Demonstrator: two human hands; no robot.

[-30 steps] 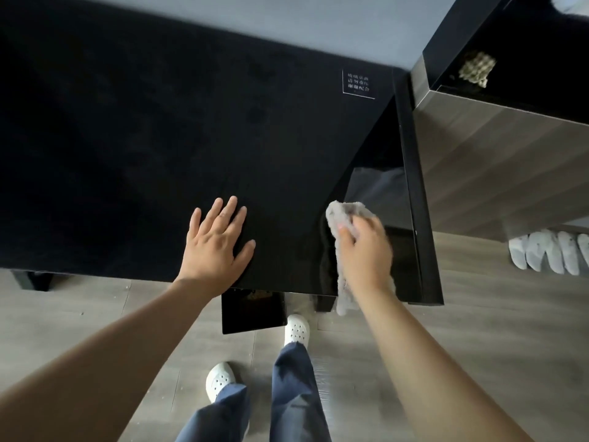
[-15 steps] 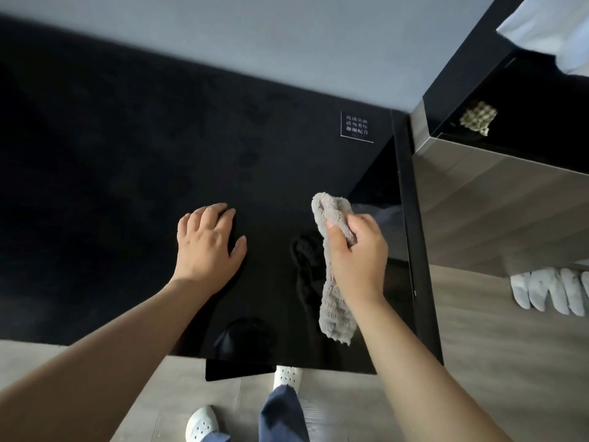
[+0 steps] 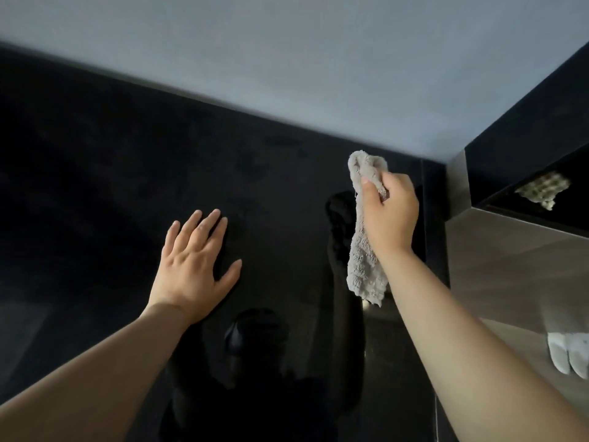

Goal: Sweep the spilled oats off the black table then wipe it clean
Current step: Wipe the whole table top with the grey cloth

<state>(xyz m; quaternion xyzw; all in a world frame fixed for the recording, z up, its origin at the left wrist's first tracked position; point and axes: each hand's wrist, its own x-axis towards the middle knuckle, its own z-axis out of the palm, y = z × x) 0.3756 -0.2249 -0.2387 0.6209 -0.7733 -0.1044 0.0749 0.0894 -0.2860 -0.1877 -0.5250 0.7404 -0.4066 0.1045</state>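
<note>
The glossy black table [image 3: 95, 193] fills the lower left and middle of the head view. My left hand [image 3: 194, 266] lies flat on it, palm down, fingers spread. My right hand [image 3: 390, 215] is raised above the table's right part and grips a grey textured cloth [image 3: 363, 269]. The cloth bunches above my thumb and hangs loose below my wrist, clear of the surface. I see no oats on the table. Dull smears show on the top near the back edge.
A grey wall [image 3: 287, 74] runs behind the table. To the right stands a black-and-wood cabinet [image 3: 510, 266] with a beige patterned cloth [image 3: 541, 189] on its dark top. White slippers [image 3: 570, 355] lie on the floor at the far right.
My right hand has lifted the cloth off the table and moved it toward the back right. The left hand opened from curled to flat. The view tilted up toward the wall.
</note>
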